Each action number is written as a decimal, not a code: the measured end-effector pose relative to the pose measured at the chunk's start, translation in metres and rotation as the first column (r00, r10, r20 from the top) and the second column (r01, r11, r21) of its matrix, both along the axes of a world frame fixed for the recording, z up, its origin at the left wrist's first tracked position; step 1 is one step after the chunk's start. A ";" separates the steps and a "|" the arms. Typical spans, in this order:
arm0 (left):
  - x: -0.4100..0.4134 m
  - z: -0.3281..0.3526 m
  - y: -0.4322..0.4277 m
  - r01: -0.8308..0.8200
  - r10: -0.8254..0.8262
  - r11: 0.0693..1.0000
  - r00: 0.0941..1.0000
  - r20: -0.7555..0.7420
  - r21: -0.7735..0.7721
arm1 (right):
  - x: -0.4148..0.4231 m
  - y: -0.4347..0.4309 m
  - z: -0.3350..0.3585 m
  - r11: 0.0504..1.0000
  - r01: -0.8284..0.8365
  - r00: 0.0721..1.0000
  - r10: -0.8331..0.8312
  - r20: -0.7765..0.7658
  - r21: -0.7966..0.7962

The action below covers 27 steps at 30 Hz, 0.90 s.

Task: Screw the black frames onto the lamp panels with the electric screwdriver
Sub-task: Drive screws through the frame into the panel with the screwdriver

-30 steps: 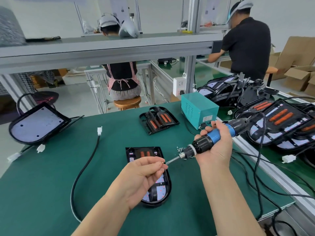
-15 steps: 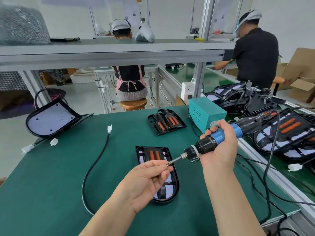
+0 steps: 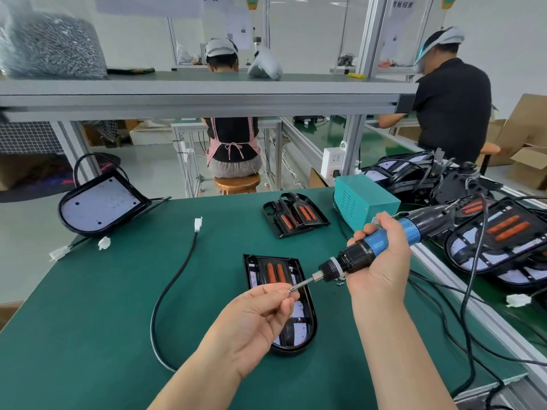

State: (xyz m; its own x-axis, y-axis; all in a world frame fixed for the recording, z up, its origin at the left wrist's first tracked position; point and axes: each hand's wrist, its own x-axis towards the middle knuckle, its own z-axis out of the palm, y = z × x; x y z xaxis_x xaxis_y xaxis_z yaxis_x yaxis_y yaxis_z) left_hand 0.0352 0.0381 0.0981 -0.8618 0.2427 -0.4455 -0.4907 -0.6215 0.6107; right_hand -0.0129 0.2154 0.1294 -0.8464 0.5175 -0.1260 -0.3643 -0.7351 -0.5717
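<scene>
Gripping screwdriver [image 3: 353,260] w/ right hand [image 3: 381,269]; left hand [image 3: 254,318] fingers [image 3: 275,291] pinch bit [image 3: 302,284] tip, hiding lamp panel [image 3: 309,328] mid.

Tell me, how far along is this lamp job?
Done, apparently: framed panels stacked at right, though their screws are too small to see. In hand: the right hand grips the electric screwdriver, the left hand pinches its bit above the front lamp panel, not yet driving. Left: that panel, plus the bare panel and loose black frames.
</scene>
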 end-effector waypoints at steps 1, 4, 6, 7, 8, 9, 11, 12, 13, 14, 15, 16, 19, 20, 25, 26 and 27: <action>0.001 -0.001 0.001 -0.020 0.020 1.000 1.000 -0.015 -0.021 | 0.000 -0.001 0.000 1.000 0.008 1.000 -0.008 0.005 0.009; 0.006 -0.005 0.009 -0.141 0.128 0.985 0.984 -0.125 -0.104 | 0.000 -0.005 0.001 0.997 0.049 0.998 -0.051 0.041 0.056; 0.012 -0.007 0.015 -0.262 0.192 0.933 0.942 -0.275 -0.246 | 0.001 -0.009 0.001 0.994 0.080 0.993 -0.086 0.075 0.074; 0.015 -0.009 0.017 -0.328 0.204 0.887 0.910 -0.360 -0.326 | 0.001 -0.011 0.001 0.993 0.087 0.991 -0.094 0.094 0.078; 0.017 -0.010 0.018 -0.390 0.208 0.838 0.875 -0.438 -0.382 | 0.001 -0.012 0.001 0.993 0.085 0.989 -0.094 0.112 0.078; 0.019 -0.010 0.019 -0.442 0.205 0.796 0.840 -0.502 -0.413 | 0.001 -0.014 0.002 0.994 0.081 0.987 -0.090 0.130 0.071; 0.022 -0.010 0.019 -0.510 0.189 0.740 0.783 -0.592 -0.438 | 0.001 -0.014 0.002 0.997 0.064 0.984 -0.069 0.167 0.037; 0.023 -0.011 0.019 -0.534 0.181 0.720 0.761 -0.623 -0.442 | 0.001 -0.014 0.002 0.999 0.052 0.982 -0.053 0.182 0.012; 0.024 -0.012 0.019 -0.556 0.171 0.703 0.737 -0.654 -0.443 | 0.001 -0.014 0.002 0.999 0.040 0.980 -0.036 0.196 -0.016; 0.025 -0.013 0.019 -0.580 0.153 0.683 0.708 -0.689 -0.444 | 0.001 -0.014 0.002 0.998 0.028 0.978 -0.018 0.207 -0.047; 0.025 -0.015 0.018 -0.615 0.121 0.645 0.669 -0.733 -0.455 | 0.001 -0.015 0.002 0.997 0.015 0.977 0.002 0.215 -0.081; 0.024 -0.018 0.016 -0.665 0.065 0.582 0.612 -0.788 -0.468 | 0.002 -0.016 0.001 0.993 0.002 0.975 0.024 0.223 -0.116; 0.019 -0.025 0.006 -0.846 -0.201 0.342 0.360 -0.911 -0.409 | 0.004 -0.020 -0.001 0.981 -0.030 0.967 0.077 0.241 -0.191; 0.017 -0.027 0.003 -0.882 -0.269 0.299 0.289 -0.919 -0.365 | 0.004 -0.020 -0.002 0.978 -0.037 0.964 0.090 0.248 -0.207; 0.010 -0.033 -0.006 -0.919 -0.351 0.289 0.160 -0.923 -0.269 | 0.001 -0.021 -0.008 0.964 -0.048 0.954 0.122 0.272 -0.262; 0.010 -0.032 -0.006 -0.912 -0.341 0.302 0.169 -0.925 -0.278 | 0.001 -0.020 -0.009 0.962 -0.046 0.954 0.121 0.273 -0.268; 0.011 -0.031 -0.006 -0.903 -0.320 0.312 0.194 -0.928 -0.296 | 0.000 -0.020 -0.009 0.962 -0.042 0.955 0.118 0.272 -0.270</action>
